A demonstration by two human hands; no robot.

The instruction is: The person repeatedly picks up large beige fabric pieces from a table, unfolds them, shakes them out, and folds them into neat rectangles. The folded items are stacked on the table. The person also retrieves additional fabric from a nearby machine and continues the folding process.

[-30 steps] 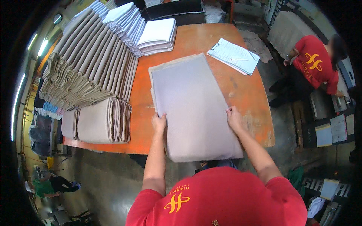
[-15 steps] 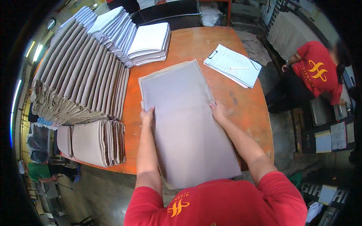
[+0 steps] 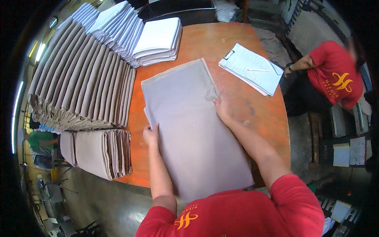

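A folded grey-beige cloth [image 3: 193, 130] lies lengthwise before me, its near end hanging past the table edge against my body. My left hand [image 3: 151, 135] pinches its left edge about midway along, thumb on top and fingers partly hidden. On the opposite edge, farther up, my right hand [image 3: 222, 110] grips the cloth, which puckers just beyond the thumb. Left of the cloth stands a tall stack of folded beige cloths [image 3: 85, 75]. Nearer to me is a smaller bundle of the same kind [image 3: 96, 152].
White folded cloths [image 3: 158, 37] are piled at the back left. A clipboard with papers and a pen [image 3: 250, 69] rests on the orange table [image 3: 260, 122] at the right. A person in a red shirt [image 3: 335, 75] stands beyond the right edge; another in green [image 3: 41, 141] is far left.
The cloth's left edge has shifted slightly left and its right edge has become rumpled near my right hand. My left hand has slid a little nearer to me. The red-shirted person's arm has moved.
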